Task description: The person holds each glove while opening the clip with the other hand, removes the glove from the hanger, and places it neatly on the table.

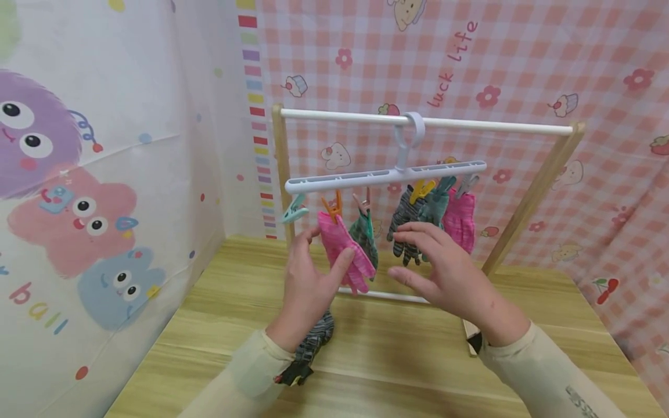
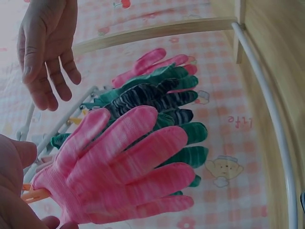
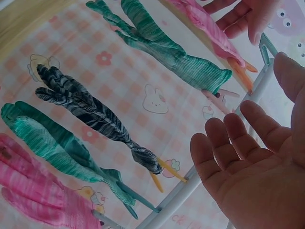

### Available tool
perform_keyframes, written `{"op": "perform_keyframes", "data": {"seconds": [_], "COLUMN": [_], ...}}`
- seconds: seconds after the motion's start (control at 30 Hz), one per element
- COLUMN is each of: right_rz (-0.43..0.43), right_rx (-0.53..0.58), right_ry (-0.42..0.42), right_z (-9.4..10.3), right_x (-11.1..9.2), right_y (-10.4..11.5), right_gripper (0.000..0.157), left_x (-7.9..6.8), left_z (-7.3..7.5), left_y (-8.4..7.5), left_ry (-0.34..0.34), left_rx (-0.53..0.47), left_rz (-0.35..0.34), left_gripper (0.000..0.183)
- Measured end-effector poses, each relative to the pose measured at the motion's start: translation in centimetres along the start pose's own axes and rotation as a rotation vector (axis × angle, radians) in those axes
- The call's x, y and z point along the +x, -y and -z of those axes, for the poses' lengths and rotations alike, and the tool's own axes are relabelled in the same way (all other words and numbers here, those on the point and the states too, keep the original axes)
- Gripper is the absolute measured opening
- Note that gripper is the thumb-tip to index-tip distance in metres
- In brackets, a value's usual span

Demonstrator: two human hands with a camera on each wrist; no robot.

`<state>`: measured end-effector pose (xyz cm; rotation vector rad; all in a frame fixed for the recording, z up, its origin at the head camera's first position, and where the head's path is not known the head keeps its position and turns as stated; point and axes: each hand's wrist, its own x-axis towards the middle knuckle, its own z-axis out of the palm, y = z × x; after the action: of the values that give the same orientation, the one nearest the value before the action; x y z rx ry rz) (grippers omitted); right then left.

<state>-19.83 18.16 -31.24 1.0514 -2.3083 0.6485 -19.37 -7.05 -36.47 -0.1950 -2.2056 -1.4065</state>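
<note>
A pink knit glove [image 1: 334, 235] hangs by an orange clip [image 1: 333, 207] from a pale hanger [image 1: 345, 181]. My left hand [image 1: 308, 287] is beside this glove, fingers loosely bent and thumb spread; no pinch on the cloth shows. Whether it touches the glove I cannot tell. Behind hangs a green glove [image 3: 167, 57]. My right hand [image 1: 452, 276] is in the air with relaxed, apart fingers, in front of a black-grey glove [image 3: 90, 105] on a yellow clip [image 1: 421, 191]. Another green glove [image 3: 57, 150] and a second pink glove [image 1: 461, 220] hang farther right.
The hanger hooks over the white top bar [image 1: 340, 116] of a wooden-sided rack [image 1: 538, 191]. A mint clip [image 1: 295, 210] at its left end holds nothing. A dark striped glove [image 1: 316, 337] lies on the wood-grain table [image 1: 397, 360], partly behind the left forearm. Printed cloth hangs behind.
</note>
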Motion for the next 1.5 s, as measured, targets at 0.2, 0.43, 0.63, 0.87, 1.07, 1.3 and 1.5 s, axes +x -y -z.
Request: {"op": "perform_keyframes", "data": {"seconds": [0.2,0.43,0.63,0.87,1.07,1.3,1.5], "right_rz": [0.007,0.042,0.070,0.090,0.072,0.081,0.077], "right_rx": [0.023,-0.010,-0.013,-0.017,-0.019,-0.022,-0.017], "right_ry": [0.005,0.001,-0.009,-0.018,-0.004,-0.012,-0.017], "right_z": [0.1,0.1,0.0,-0.1,0.0,0.1,0.2], "right_x": [0.5,1.2,1.5,1.8,2.0,2.4,2.7], "right_y": [0.4,0.9,1.1,1.3,1.5,1.8,1.9], "right_gripper": [0.056,0.056,0.055,0.056,0.054,0.053,0.054], "left_x": [0.6,1.3,1.9,2.4,2.6,2.6,2.5], "left_z": [-1.0,-2.2,-3.0,-3.6,-3.9,-3.8,-3.4], "left_y": [-0.7,-1.2,-1.3,-1.2,-0.7,-0.1,0.3], "left_ry": [-0.049,-0.116,-0.165,-0.223,-0.260,-0.249,-0.234], "left_rx": [-0.037,0.072,0.137,0.156,0.150,0.115,0.116], "left_rz": [0.026,0.094,0.135,0.139,0.129,0.140,0.114], "left_gripper": [0.078,0.087,0.093,0.087,0.081,0.081,0.078]}}
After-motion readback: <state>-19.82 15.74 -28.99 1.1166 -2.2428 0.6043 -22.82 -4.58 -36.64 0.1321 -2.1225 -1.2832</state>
